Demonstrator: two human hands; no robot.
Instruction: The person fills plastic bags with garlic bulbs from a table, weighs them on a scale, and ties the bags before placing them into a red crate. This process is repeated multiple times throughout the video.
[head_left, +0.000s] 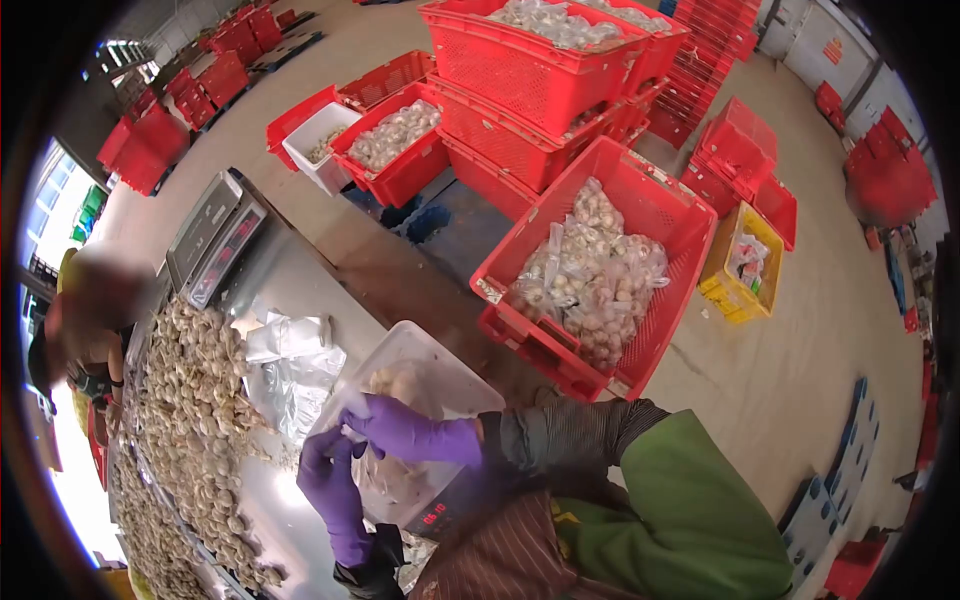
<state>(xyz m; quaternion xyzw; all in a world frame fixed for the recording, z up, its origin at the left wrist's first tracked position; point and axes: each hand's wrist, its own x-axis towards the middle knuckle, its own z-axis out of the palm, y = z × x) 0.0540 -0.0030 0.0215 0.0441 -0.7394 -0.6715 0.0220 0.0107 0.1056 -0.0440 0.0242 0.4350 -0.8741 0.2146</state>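
My left hand (334, 494) and my right hand (405, 430), both in purple gloves, meet above a white plastic tub (472, 397). Their fingers are pinched together around the gathered top of a clear plastic bag (392, 485). The bag sits in the tub, and pale bulbs that look like garlic show through it. Part of the bag's neck is hidden by my fingers. Left of the tub, a stack of flat clear plastic bags (295, 375) lies on the metal table (285, 272). Loose garlic bulbs (190, 400) are heaped along the table's far side.
A red crate (650, 200) of bagged garlic stands beyond the tub, with stacked red crates (520, 80) behind it. A yellow crate (728, 290) is on the floor at right. A scale (215, 240) is at the table's end. Another person (95, 320) stands at left.
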